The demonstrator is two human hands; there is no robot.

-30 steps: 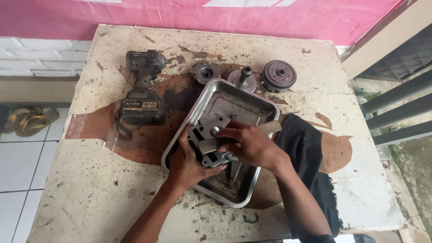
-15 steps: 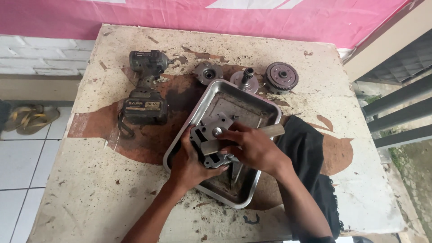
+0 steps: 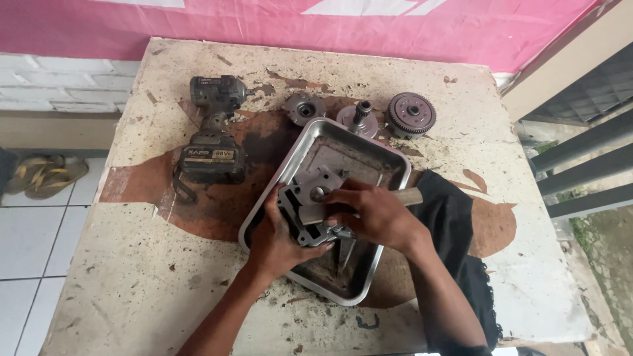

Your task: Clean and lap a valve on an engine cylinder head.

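- The left hand [image 3: 277, 240] stays clamped under the grey engine part [image 3: 308, 201], held over the metal tray [image 3: 389, 165] near the table's front edge.
- The right hand [image 3: 372, 214] keeps its closed grip on a wooden-handled tool [image 3: 409, 196], pressed against the part; little has shifted.
- The drill [image 3: 212, 142] lies untouched toward the back-left corner.

A repair workshop: greasy worktable [image 3: 165, 290], cordless impact wrench [image 3: 212, 135], clutch gear [image 3: 410, 113].
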